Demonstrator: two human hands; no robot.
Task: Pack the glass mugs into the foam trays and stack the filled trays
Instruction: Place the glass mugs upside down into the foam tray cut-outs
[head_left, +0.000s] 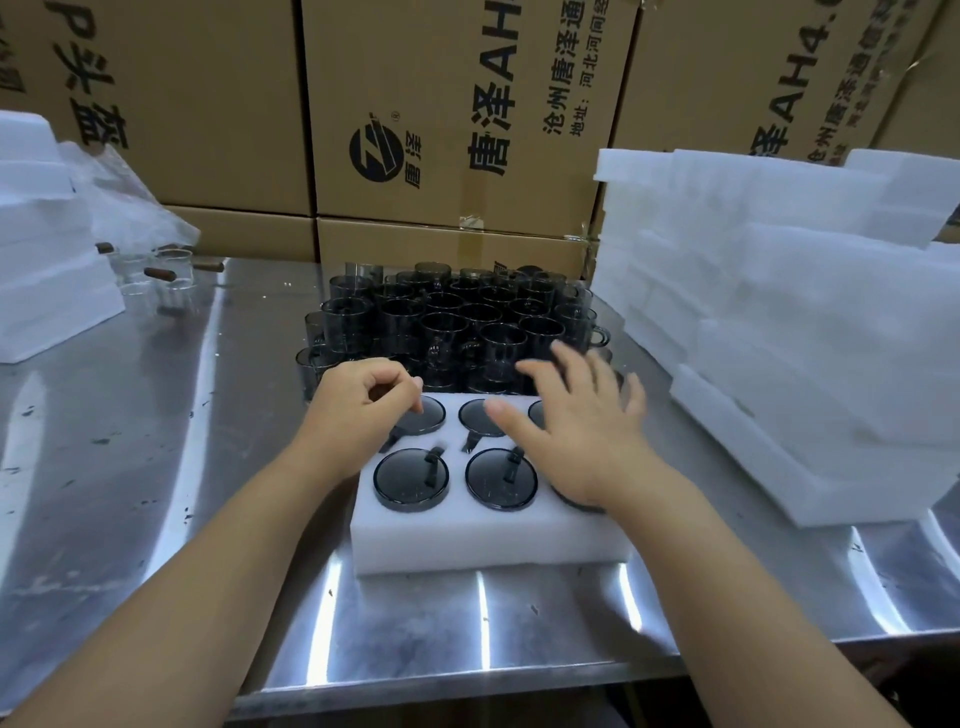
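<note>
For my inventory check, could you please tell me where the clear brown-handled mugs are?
In the head view, the clear brown-handled mugs stand far left on the steel table, beside the white foam stack, left of the grey mugs.

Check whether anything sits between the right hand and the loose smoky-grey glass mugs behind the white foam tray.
Nothing visible does. The open right hand hovers over the white foam tray, its fingertips at the front row of the loose smoky-grey glass mugs; the left hand is off to the side.
</note>
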